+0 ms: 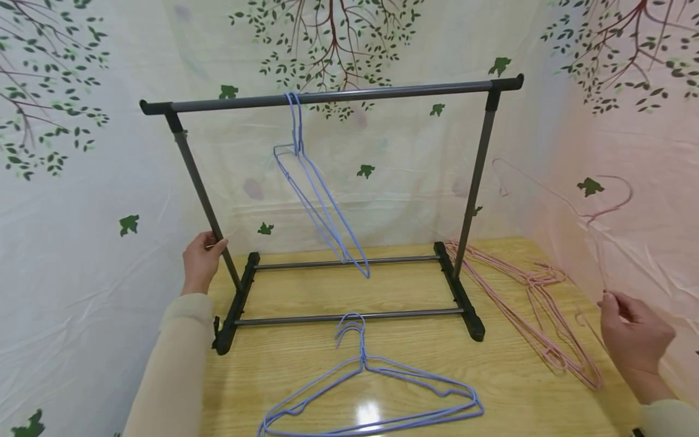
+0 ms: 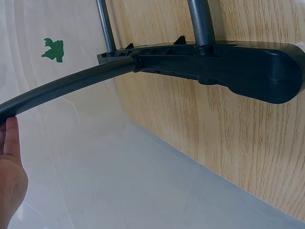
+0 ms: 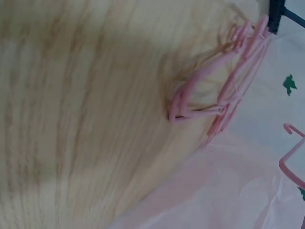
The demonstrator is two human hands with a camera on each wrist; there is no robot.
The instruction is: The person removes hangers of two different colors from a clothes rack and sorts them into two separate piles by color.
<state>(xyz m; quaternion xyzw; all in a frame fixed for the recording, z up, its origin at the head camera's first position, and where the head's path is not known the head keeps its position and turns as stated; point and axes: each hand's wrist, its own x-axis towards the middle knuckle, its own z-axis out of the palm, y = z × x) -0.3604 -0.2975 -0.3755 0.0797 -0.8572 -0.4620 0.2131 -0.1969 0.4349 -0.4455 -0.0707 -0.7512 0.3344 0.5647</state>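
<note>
My left hand [image 1: 202, 261] pinches the left post [image 1: 199, 179] of a dark metal clothes rack, low down with the thumb in front. In the left wrist view, the fingers [image 2: 13, 138] touch the post's underside. Out at the right, my right hand [image 1: 633, 334] grips a thin pink wire hanger [image 1: 611, 210], raised with its hook up. Part of this hanger shows at the right edge of the right wrist view; the hand is outside it. Two blue hangers [image 1: 329, 203] hang from the rack's top rail [image 1: 393, 93], left of its middle.
Several blue hangers [image 1: 420, 419] lie stacked on the wooden table [image 1: 338, 288] in front of the rack. A pile of pink hangers [image 1: 537, 278] lies beside the rack's right foot [image 1: 461, 297]. Leaf-printed sheeting [image 1: 229, 164] surrounds the table at the back and sides.
</note>
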